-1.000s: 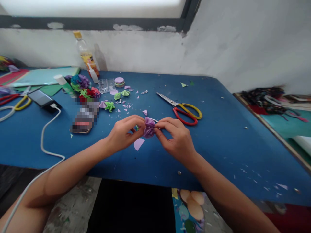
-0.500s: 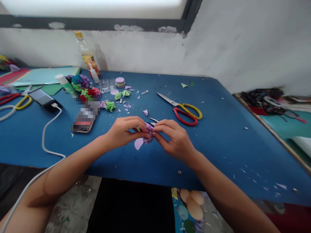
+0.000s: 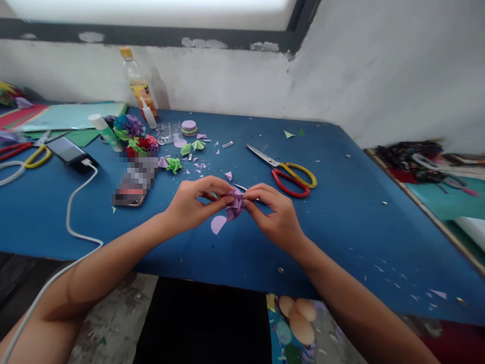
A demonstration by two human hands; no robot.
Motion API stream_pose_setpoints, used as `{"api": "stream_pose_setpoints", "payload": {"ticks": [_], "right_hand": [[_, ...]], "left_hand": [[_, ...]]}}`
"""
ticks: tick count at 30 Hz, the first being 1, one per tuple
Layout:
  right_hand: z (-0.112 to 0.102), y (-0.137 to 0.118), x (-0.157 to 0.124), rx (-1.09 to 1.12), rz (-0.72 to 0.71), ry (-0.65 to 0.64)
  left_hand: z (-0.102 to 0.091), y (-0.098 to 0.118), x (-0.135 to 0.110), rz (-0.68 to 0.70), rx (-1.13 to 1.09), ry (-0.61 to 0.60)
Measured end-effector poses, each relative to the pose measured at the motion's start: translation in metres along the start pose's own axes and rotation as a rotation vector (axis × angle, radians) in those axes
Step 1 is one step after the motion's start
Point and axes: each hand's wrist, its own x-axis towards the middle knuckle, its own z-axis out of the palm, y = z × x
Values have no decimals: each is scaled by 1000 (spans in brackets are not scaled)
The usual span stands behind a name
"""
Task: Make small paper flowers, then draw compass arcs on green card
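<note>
Between my two hands is a ruffled purple paper flower point(image 3: 235, 206), raised a little over the blue table point(image 3: 341, 222). My left hand point(image 3: 197, 205) pinches its left side with thumb and fingers. On its right edge, the fingertips of my right hand point(image 3: 271, 210) are closed too. A flat purple paper piece point(image 3: 218, 224) with a rounded edge lies just below the flower. Behind my fingers a thin metal tool point(image 3: 241, 187) shows in part; its kind is hidden. Scissors point(image 3: 290, 172) with one red and one yellow handle lie partly spread beyond my right hand.
Paper scraps and folded green pieces point(image 3: 197, 145) lie behind my hands, near a stack of paper circles point(image 3: 189, 127). Further left are a phone point(image 3: 134, 184), paper flowers point(image 3: 131, 126), a glue stick point(image 3: 104, 131) and a bottle point(image 3: 138, 86). A white cable point(image 3: 70, 207) crosses my left arm.
The flower has been turned between my fingers, and more of its ruffled face shows. Both hands stay at nearly the same place, with the fingertips slightly shifted.
</note>
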Motion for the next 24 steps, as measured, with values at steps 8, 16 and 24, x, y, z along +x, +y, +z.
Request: {"api": "stream_pose_setpoints", "payload": {"ticks": [8,16,24], "right_hand": [[2,2,-3,-162,-70,4],[3,1,-2,-103,-50,0],[4,-1,-3,-140,-104,41]], "left_hand": [[1,-2,2,12,45,-56],[2,-3,1,70,112,-40],[0,-5,2,121,146,-35]]}}
